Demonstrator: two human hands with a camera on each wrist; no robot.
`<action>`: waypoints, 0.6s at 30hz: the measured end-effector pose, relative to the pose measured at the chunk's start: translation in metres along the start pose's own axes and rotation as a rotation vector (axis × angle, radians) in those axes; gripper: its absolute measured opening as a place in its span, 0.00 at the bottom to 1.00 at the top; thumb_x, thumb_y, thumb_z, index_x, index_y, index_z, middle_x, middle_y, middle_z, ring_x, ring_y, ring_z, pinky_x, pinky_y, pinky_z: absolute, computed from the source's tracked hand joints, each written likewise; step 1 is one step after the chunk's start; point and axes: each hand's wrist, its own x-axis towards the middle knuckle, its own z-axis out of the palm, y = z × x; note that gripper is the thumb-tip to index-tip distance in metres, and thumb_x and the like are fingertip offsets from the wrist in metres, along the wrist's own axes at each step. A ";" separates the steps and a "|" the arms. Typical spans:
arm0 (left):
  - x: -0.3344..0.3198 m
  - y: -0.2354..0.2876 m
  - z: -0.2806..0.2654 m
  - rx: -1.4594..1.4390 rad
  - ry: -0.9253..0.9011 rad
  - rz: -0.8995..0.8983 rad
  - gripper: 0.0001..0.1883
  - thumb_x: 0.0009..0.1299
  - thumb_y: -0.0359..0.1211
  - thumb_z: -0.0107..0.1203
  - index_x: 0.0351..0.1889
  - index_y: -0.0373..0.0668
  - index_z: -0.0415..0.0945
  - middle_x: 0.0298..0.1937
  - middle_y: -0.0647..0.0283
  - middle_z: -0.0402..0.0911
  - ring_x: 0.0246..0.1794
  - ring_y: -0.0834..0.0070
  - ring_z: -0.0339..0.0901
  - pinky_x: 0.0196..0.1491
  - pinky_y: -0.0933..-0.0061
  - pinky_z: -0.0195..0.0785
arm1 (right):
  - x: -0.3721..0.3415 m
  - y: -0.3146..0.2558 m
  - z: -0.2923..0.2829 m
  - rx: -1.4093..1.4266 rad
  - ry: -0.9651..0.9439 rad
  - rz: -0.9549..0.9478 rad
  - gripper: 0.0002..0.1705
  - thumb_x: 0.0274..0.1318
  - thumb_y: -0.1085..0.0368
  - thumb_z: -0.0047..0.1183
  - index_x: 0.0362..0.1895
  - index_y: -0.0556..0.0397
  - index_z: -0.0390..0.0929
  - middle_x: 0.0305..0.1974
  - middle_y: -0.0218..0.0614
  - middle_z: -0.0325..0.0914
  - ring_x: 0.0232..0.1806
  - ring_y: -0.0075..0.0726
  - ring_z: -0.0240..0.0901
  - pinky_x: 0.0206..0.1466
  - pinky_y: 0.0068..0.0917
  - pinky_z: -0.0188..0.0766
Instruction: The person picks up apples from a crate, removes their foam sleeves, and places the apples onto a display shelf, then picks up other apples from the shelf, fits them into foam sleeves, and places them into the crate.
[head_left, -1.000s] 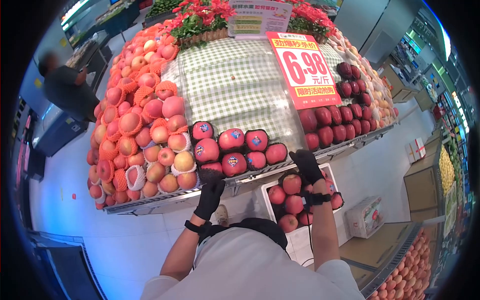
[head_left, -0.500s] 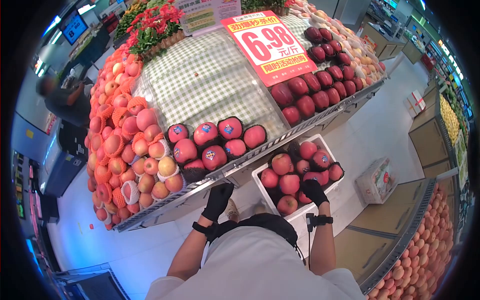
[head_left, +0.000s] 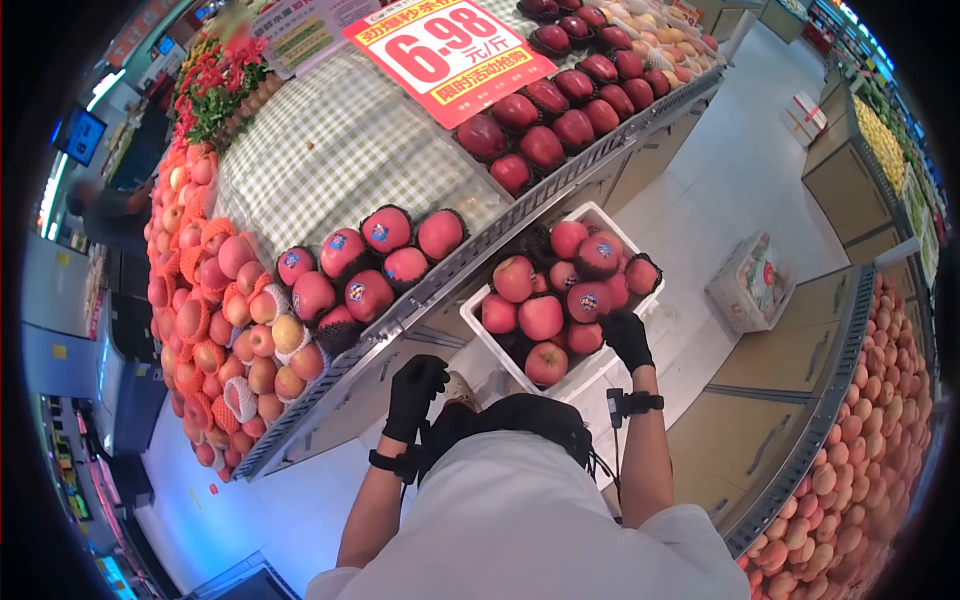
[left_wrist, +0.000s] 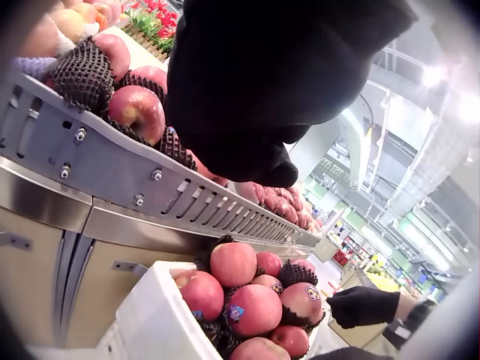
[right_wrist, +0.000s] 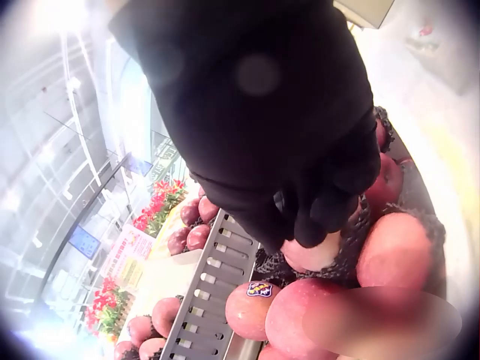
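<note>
My right hand (head_left: 627, 340), in a black glove, hovers with loosely bent fingers at the near right side of a white foam box (left_wrist: 161, 315). In the right wrist view its fingertips overlap a pinkish apple (right_wrist: 311, 256); the left wrist view shows no fruit in its grasp. The box holds several big red apples (head_left: 541, 318), some in black foam nets with blue stickers. My left hand (head_left: 415, 395), also black-gloved, hangs loosely curled before the display stand, below its front rail (head_left: 400, 322), and holds nothing. Above it, several stickered apples (head_left: 369, 295) sit in black nets on the stand.
A green checked cloth (head_left: 330, 150) covers the stand's middle, with a red price sign (head_left: 450, 55) above. Dark red apples (head_left: 541, 148) line the right; netted apples (head_left: 190, 320) heap left. Another box (head_left: 750, 290) stands on the floor, near a counter of peach-coloured fruit (head_left: 830, 480).
My view has turned rightward. The right hand has moved from the stand's edge down to the near side of the box; the left hand has dropped away from the front rail.
</note>
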 end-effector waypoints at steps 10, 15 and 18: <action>-0.013 -0.010 0.003 -0.018 -0.002 0.037 0.12 0.75 0.37 0.51 0.43 0.38 0.80 0.31 0.64 0.82 0.27 0.80 0.77 0.29 0.79 0.66 | 0.062 -0.034 -0.004 -0.245 0.342 -0.390 0.38 0.43 0.46 0.70 0.54 0.56 0.75 0.53 0.51 0.75 0.57 0.56 0.71 0.59 0.46 0.69; -0.022 -0.006 -0.001 -0.044 0.030 0.073 0.13 0.76 0.38 0.51 0.42 0.36 0.79 0.30 0.63 0.81 0.27 0.79 0.76 0.28 0.78 0.66 | 0.115 -0.046 0.015 -0.484 0.157 -0.201 0.65 0.29 0.33 0.71 0.71 0.49 0.58 0.63 0.55 0.66 0.65 0.60 0.65 0.66 0.52 0.65; -0.027 -0.009 -0.007 -0.062 0.061 0.067 0.13 0.76 0.38 0.51 0.42 0.36 0.79 0.30 0.63 0.81 0.28 0.79 0.76 0.29 0.78 0.67 | 0.119 -0.055 0.027 -0.464 0.069 -0.001 0.64 0.32 0.43 0.72 0.74 0.41 0.52 0.67 0.56 0.61 0.67 0.59 0.65 0.66 0.48 0.68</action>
